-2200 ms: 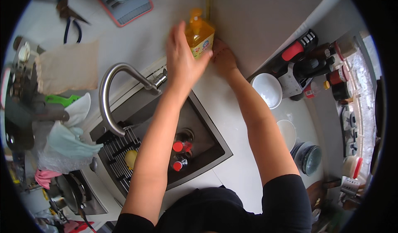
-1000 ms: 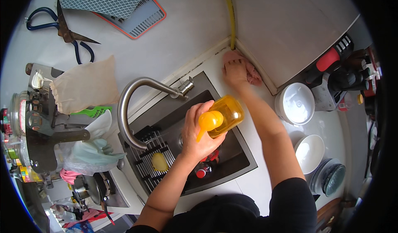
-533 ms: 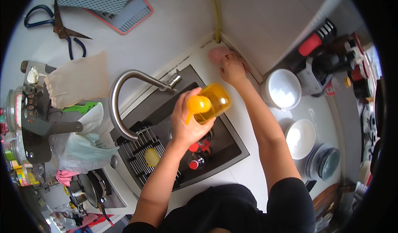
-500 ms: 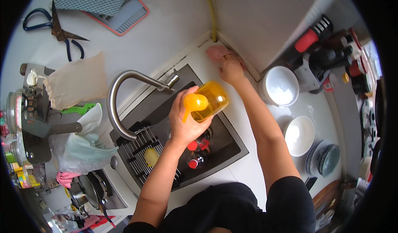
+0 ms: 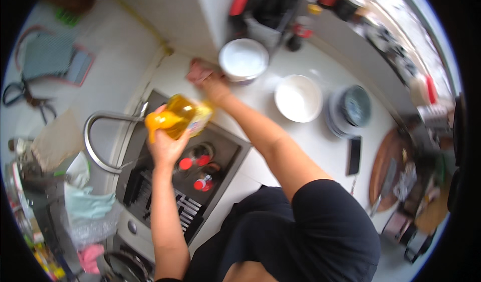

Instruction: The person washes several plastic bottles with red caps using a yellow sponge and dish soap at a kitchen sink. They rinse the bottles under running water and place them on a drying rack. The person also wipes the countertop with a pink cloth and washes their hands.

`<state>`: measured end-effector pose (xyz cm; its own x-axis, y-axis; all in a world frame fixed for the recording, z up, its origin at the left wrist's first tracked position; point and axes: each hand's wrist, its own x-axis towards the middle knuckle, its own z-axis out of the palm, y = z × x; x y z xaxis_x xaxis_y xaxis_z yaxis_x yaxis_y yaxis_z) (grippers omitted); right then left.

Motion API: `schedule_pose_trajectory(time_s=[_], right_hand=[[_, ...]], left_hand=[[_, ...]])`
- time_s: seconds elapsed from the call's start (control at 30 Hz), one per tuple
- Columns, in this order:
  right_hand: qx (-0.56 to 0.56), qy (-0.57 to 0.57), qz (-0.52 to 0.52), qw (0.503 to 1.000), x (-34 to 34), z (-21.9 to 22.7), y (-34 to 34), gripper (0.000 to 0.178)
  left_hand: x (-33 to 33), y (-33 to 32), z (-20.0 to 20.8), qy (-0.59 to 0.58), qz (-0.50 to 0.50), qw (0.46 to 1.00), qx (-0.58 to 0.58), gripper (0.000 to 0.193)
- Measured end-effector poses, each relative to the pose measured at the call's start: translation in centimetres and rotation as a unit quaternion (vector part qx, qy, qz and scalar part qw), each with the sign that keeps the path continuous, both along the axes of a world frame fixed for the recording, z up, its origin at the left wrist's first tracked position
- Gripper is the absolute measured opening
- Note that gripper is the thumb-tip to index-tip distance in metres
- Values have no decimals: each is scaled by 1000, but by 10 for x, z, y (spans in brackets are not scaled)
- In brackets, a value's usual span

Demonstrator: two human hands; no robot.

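My left hand [image 5: 169, 144] is wrapped round a yellow pump bottle [image 5: 182, 112] of amber liquid and holds it tilted above the sink's far edge. Its yellow pump head points toward the faucet [image 5: 95, 140]. My right arm reaches to the back corner of the counter, where my right hand [image 5: 215, 87] presses a pink cloth [image 5: 199, 72] on the white surface. The hand is blurred, and its fingers are partly covered by the cloth. A stack of white bowls [image 5: 244, 59] stands just right of it. Several red-capped bottles [image 5: 203, 183] stand in the dark sink [image 5: 239, 154].
Right of the bowls are another white bowl [image 5: 298, 98], a stack of glass dishes [image 5: 356, 106], a black phone-like slab [image 5: 354, 155] and a round wooden board [image 5: 383, 166] with a knife. Pale green gloves [image 5: 90, 204] hang at the left. A black rack [image 5: 188, 209] lies across the sink.
The view has swung right, so the counter things show further left. The bottle has tilted over toward my right arm and shows its label. My right hand keeps the cloth near the bowls.
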<state>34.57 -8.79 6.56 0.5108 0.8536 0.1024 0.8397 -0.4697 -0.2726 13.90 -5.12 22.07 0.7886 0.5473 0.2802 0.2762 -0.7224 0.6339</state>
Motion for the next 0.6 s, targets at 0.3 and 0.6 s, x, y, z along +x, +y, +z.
schedule_pose_trajectory(time_s=[0.3,0.6], right_hand=[[81,38,-52,995,-53,-21,-125,25],[103,105,-99,984,-107,-16,-188,28]], left_hand=[[-4,5,-14,-31,-18,995,92,70],[47,-2,7,31,-11,991,127,64]])
